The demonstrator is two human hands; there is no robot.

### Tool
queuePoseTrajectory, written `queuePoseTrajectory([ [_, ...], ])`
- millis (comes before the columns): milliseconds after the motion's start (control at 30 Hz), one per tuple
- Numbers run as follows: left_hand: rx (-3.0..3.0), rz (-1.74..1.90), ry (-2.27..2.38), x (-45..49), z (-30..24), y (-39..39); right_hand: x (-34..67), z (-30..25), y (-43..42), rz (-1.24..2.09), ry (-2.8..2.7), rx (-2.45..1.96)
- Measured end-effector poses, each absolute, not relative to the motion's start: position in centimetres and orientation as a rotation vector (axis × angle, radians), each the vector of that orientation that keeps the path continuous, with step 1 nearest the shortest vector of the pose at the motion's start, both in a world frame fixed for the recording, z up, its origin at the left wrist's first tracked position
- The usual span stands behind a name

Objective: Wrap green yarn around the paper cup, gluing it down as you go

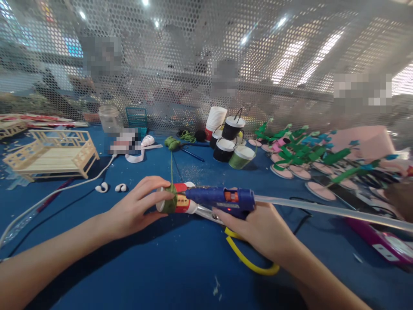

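Note:
My left hand (138,209) grips a small paper cup (180,202) lying on its side, partly wrapped in green yarn, with a strand of yarn (171,165) running up to a green ball (172,143). My right hand (254,226) is closed round the handle of a blue hot glue gun (222,198). Its nozzle touches the cup's side. A clear glue stick (322,209) juts out of the gun's back to the right.
A blue table (161,267) holds a wooden stick model bed (51,153), white earbuds (111,187), a white cable (48,196), a yellow cord (248,260), stacked cups (229,137), and pink-and-green paper flowers (306,155). A perforated metal screen (206,64) stands behind.

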State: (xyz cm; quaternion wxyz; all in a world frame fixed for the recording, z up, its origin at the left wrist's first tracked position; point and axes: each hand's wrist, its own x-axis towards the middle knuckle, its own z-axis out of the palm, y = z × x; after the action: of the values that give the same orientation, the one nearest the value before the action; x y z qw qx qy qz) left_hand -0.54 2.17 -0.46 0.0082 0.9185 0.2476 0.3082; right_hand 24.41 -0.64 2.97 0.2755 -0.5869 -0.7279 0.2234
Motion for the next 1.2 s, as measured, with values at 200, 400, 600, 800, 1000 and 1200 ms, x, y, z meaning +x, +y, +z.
queuePoseTrajectory([
  [200, 2.944, 0.988, 0.666, -0.5, -0.5, 2.3, 24.4, 2.9, -0.7, 0.526, -1.968, -1.569],
  [400, 2.96, 0.996, 0.649, -0.5, -0.6, 2.3, 24.2, 3.2, -0.7, 0.52, -1.979, -1.574],
  [600, 2.827, 0.996, 0.744, -0.7, -0.6, 2.4, 24.5, 2.4, -0.8, 0.468, -1.962, -1.615],
  [800, 2.726, 0.947, 0.85, -1.0, -0.6, 2.5, 24.5, 2.0, -1.0, 0.459, -1.944, -1.571],
  [1000, 2.566, 1.007, 0.915, -0.7, -0.5, 2.4, 24.3, 2.1, -1.2, 0.471, -1.949, -1.54],
  [1200, 2.494, 1.032, 0.927, -0.6, -0.4, 2.5, 24.1, 2.4, -1.3, 0.467, -1.966, -1.542],
])
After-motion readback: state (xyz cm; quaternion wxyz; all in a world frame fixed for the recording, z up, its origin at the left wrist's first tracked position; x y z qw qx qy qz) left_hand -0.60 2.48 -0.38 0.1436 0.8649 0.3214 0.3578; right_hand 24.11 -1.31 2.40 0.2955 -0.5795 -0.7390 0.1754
